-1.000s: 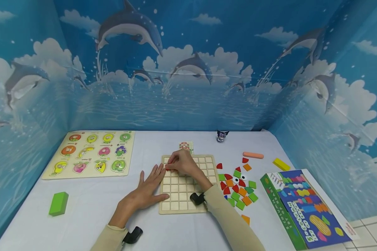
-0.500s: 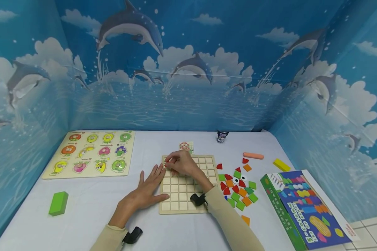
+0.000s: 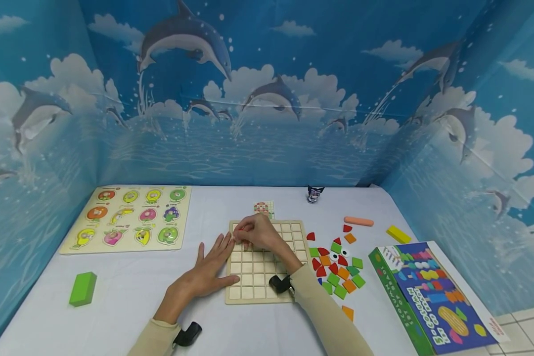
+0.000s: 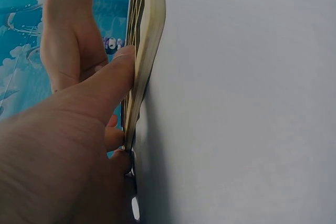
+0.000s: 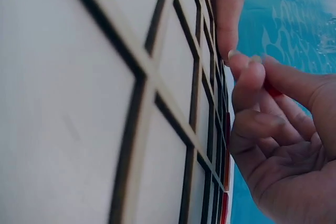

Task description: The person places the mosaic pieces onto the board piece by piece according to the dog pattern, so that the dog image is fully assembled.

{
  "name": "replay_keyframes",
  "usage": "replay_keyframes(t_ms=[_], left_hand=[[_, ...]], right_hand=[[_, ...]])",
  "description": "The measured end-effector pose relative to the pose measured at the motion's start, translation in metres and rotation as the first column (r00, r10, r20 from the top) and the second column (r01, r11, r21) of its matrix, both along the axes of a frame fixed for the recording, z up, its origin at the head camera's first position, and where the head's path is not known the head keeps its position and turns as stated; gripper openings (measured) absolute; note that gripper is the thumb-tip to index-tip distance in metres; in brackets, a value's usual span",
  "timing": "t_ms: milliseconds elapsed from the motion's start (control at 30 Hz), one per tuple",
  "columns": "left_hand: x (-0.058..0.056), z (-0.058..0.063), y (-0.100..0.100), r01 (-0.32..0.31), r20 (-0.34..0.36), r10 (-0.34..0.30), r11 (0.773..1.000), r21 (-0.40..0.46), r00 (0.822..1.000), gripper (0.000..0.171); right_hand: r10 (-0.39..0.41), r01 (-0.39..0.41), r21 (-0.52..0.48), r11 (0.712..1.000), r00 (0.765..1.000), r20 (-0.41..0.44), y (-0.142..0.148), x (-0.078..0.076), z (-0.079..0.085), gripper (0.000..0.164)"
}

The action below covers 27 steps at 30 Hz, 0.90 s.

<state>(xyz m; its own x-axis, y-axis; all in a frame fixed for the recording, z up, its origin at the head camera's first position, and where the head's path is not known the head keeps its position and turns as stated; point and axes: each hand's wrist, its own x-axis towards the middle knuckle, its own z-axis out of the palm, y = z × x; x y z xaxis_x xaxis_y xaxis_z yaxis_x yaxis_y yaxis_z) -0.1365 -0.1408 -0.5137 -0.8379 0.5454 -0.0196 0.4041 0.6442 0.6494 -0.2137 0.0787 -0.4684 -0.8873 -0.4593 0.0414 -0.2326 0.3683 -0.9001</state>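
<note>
My right hand [image 3: 259, 231] pinches a small red tile [image 5: 272, 89] between thumb and fingertips, above the far left corner of a wooden grid board [image 3: 258, 291]. Most of that tile is hidden by the fingers. My left hand [image 3: 208, 271] lies spread with straight fingers along the board's left edge, its thumb [image 4: 115, 74] touching the rim. In the right wrist view, red pieces [image 5: 227, 150] sit in cells at the board's far side. Just beyond the board lies a small picture card [image 3: 263, 207].
Loose red, green and orange tiles [image 3: 333, 279] are scattered right of the board. Farther right are a colourful box [image 3: 440, 296], a yellow block [image 3: 398, 233] and an orange stick [image 3: 358, 220]. A fruit puzzle [image 3: 129, 217], a green block [image 3: 83, 289] and a small figurine [image 3: 313, 194] also stand around.
The red tile has turned and shifted within my right fingertips, from plainly visible at the board's left edge to mostly covered. My left hand has stayed in place.
</note>
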Motion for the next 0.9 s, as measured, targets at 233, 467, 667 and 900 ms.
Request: replay_keyframes(t_ms=[233,467,667,900], left_hand=[[-0.0003,-0.0018,0.0009,-0.003,-0.002,0.003,1.0,-0.02,1.0,0.101],[0.0005,-0.0002,0.0007,-0.004,0.0,0.004,1.0,-0.018,1.0,0.101],[0.0005,0.0013,0.0002,-0.001,0.009,0.001,1.0,-0.006,1.0,0.1],[-0.0009,-0.0013,0.0004,-0.008,0.007,0.008,0.999,-0.031,1.0,0.102]], right_hand=[[-0.072,0.074,0.022,0.997,0.994,-0.086,-0.0015,-0.0001,-0.0015,0.02],[-0.154,0.156,0.023,0.988,0.986,-0.071,-0.0019,0.001,0.0014,0.013],[-0.1,0.102,0.062,0.993,0.994,-0.036,0.0006,-0.0034,0.0023,0.009],[-0.011,0.048,0.247,0.968,0.989,-0.151,-0.0041,-0.0087,0.0044,0.009]])
